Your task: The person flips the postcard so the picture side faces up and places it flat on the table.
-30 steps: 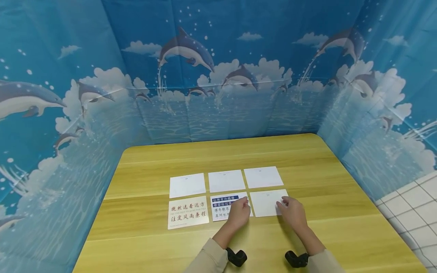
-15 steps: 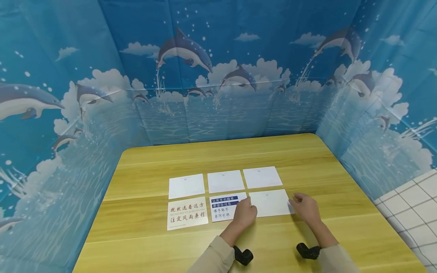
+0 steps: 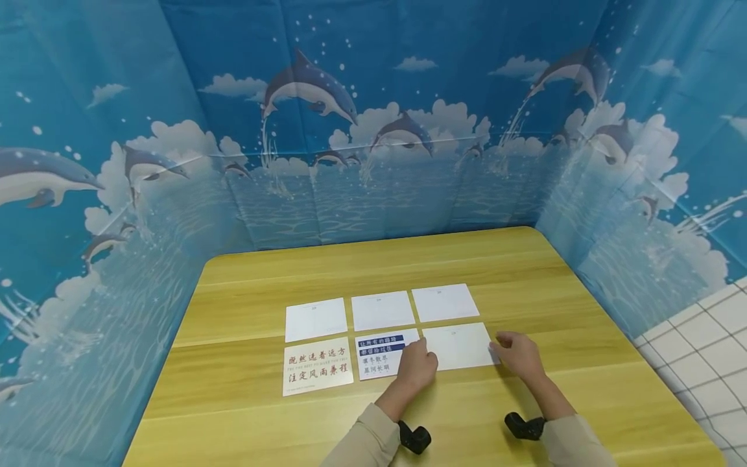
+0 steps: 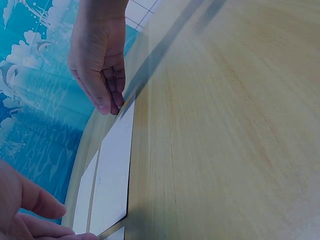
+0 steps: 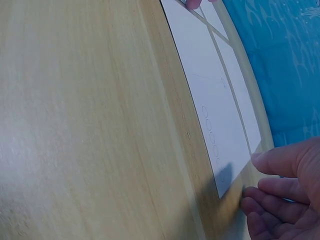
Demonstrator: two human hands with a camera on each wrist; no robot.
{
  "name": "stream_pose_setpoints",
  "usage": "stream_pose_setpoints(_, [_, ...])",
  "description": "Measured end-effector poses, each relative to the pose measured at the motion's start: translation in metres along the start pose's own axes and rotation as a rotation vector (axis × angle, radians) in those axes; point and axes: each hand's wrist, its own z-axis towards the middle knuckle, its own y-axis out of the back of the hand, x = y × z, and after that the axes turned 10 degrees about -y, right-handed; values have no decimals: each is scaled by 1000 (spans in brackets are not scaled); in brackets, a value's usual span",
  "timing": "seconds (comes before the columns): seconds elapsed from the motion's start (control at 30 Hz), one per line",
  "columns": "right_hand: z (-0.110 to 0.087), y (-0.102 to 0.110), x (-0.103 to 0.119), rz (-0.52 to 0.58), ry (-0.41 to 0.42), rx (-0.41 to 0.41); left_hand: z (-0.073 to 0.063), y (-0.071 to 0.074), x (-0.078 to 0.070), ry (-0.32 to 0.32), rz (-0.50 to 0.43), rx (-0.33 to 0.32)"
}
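A blank white card point(image 3: 458, 347) lies flat at the right end of the front row, between my two hands. My left hand point(image 3: 417, 366) has its fingertips at the card's left edge, overlapping the corner of a card with blue-banded Chinese text point(image 3: 373, 363). Thumb and fingers of that hand are apart in the left wrist view. At the opposite edge is my right hand point(image 3: 521, 355), its thumb tip point(image 5: 257, 160) right at the card's corner and its other fingers loosely bent. Faint printed ovals show on the blank card in the right wrist view.
A cream card with reddish Chinese characters point(image 3: 318, 366) lies at the front left. Three white cards form the back row: left point(image 3: 315, 320), middle point(image 3: 382, 310) and right point(image 3: 445, 302). The yellow wooden table point(image 3: 233, 415) meets a blue dolphin curtain point(image 3: 373, 201) behind.
My right hand has moved right, from over the blank card's right side to its outer edge. My left hand has shifted slightly right, uncovering more of the blue-banded text.
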Motion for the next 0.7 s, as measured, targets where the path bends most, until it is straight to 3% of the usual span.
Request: stream_pose_setpoints(0.7, [-6,-7,7,15,-8,-52,0,-10,0,-23,48,-11])
